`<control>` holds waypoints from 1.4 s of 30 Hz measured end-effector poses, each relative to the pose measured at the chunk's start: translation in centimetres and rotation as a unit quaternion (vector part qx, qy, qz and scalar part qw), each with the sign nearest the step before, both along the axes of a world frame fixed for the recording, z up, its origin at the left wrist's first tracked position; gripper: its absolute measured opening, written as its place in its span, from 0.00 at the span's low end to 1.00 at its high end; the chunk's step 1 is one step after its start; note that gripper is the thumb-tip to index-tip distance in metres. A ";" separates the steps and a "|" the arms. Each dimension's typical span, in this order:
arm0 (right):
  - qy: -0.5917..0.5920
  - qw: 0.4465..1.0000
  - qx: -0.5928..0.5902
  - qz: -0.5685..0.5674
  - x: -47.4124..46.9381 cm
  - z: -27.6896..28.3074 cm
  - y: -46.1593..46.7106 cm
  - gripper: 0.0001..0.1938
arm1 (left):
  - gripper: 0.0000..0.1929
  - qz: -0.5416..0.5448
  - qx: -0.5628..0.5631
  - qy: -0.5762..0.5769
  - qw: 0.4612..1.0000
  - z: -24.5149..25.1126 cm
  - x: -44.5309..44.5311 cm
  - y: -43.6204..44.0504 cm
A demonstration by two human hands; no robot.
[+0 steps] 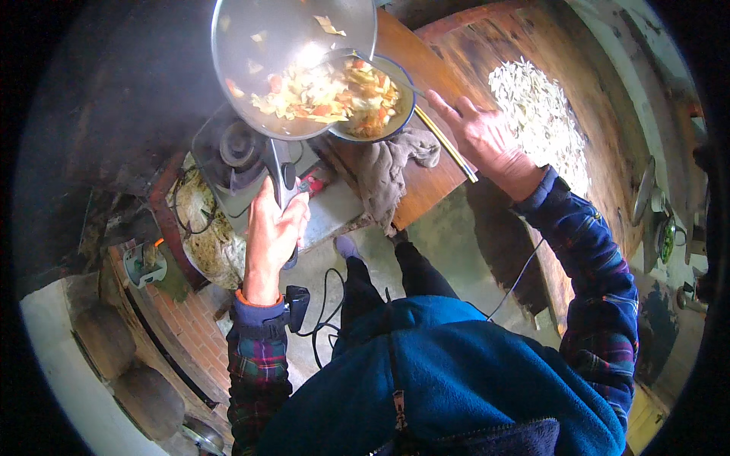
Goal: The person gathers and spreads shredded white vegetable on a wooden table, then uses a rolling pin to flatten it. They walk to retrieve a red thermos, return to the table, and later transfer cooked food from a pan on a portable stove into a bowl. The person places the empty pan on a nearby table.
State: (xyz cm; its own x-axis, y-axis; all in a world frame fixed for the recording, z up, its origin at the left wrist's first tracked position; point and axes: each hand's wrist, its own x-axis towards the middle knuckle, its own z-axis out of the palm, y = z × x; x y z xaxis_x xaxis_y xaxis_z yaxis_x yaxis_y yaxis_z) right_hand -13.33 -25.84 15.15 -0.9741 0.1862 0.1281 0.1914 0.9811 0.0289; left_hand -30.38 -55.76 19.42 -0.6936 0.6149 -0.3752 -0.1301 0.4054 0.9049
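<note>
My left hand (279,222) grips the handle of a frying pan (293,34), which is tilted with its rim over a blue-rimmed bowl (412,97). Cooked food (302,94), pale and yellow with orange-red pieces, lies in the lower part of the pan. More of the same fills much of the bowl. My right hand (476,125) holds the handle of a metal spatula or ladle (393,73), whose head reaches in among the food where pan and bowl meet. A pair of chopsticks (445,142) lies beside the bowl, close to my right hand.
A gas burner (236,145) stands below the pan at left. A crumpled grey cloth (393,165) hangs over the corner of the small wooden table (425,199). White slivers (542,114) are spread on a larger wooden table (607,148). Cables (328,308) trail across the floor.
</note>
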 end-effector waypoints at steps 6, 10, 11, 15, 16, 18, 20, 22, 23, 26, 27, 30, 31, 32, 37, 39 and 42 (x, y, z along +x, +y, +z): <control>-0.005 1.000 0.004 -0.026 1.9 0.3 0.1 0.33 | 0.08 -0.010 0.011 0.032 0.999 -0.1 -0.3 0.5; -0.012 0.999 0.004 -0.048 3.3 0.3 0.0 0.34 | 0.08 -0.008 -0.024 0.057 0.998 -0.3 -0.7 1.1; -0.008 0.999 -0.007 -0.051 3.7 0.3 -0.1 0.34 | 0.09 -0.003 -0.032 0.055 0.998 -0.3 -0.8 1.1; -0.011 0.996 -0.055 -0.072 5.0 0.8 -0.6 0.34 | 0.09 0.008 -0.030 0.052 0.998 -0.6 -1.0 1.0; -0.022 0.994 -0.066 -0.087 5.3 1.1 -0.7 0.33 | 0.09 0.008 -0.030 0.048 0.998 -0.6 -1.0 0.9; 0.020 0.993 -0.077 -0.093 5.2 1.7 -1.0 0.31 | 0.09 0.009 -0.024 0.057 0.998 -0.4 -1.0 0.8; 0.075 0.986 -0.109 -0.103 4.3 2.2 -1.1 0.28 | 0.10 0.016 -0.017 0.041 0.999 -0.2 -0.9 0.6; 0.102 0.985 -0.109 -0.088 2.8 2.5 -0.9 0.29 | 0.10 0.015 -0.011 0.032 0.999 0.2 -0.7 0.5; 0.114 0.984 -0.110 -0.082 1.9 2.5 -0.8 0.29 | 0.10 0.016 -0.013 0.031 0.999 0.3 -0.5 0.4; 0.142 0.983 -0.103 -0.060 -1.5 1.9 -0.4 0.32 | 0.10 0.006 -0.011 0.043 0.999 0.5 -0.2 0.4; 0.151 0.983 -0.089 -0.051 -2.1 1.7 -0.4 0.32 | 0.10 0.001 -0.004 0.038 0.999 0.5 -0.2 0.4; 0.115 0.991 -0.047 -0.055 -2.5 0.9 -0.9 0.31 | 0.10 -0.002 0.006 0.038 0.999 0.4 -0.1 0.4; 0.104 0.992 -0.042 -0.051 -2.2 0.7 -1.1 0.31 | 0.10 -0.002 -0.003 0.041 0.999 0.3 -0.1 0.4; 0.087 0.994 -0.035 -0.047 -1.6 0.6 -1.4 0.31 | 0.10 -0.003 -0.009 0.050 0.999 0.2 -0.2 0.5; 0.023 0.998 -0.033 -0.050 2.0 0.5 -2.2 0.32 | 0.09 -0.010 0.008 0.040 0.999 -0.2 -0.7 0.8; 0.021 0.997 -0.042 -0.054 3.3 0.6 -1.9 0.32 | 0.10 -0.006 -0.008 0.032 0.999 -0.3 -0.8 0.9; 0.036 0.996 -0.061 -0.062 4.8 0.6 -1.6 0.32 | 0.09 0.000 -0.015 0.053 0.999 -0.6 -1.1 1.1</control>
